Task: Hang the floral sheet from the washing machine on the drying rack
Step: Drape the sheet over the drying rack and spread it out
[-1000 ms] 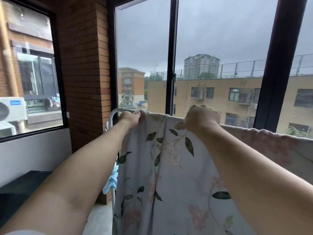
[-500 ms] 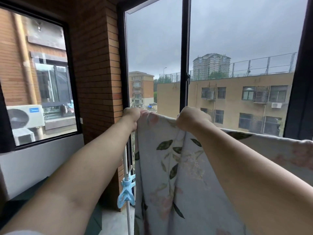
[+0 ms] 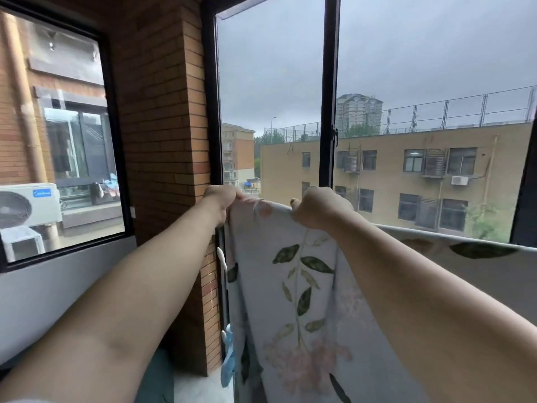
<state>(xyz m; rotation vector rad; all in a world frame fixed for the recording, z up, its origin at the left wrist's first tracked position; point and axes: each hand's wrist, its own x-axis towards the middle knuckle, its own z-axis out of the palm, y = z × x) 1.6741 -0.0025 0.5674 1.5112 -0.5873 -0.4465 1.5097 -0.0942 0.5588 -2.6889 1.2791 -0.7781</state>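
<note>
Against grey-sky windows (image 3: 276, 82), the floral sheet (image 3: 293, 286) stretches rightward from mid-frame, left hand (image 3: 220, 202) clutching its top corner, right hand (image 3: 319, 209) clutching the edge just beside.

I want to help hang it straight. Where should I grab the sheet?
Probably pinch the top edge of the sheet from above, to the right of the right hand, where that edge runs taut and bare. The left hand grips the left end, so both near spots are taken.
</note>
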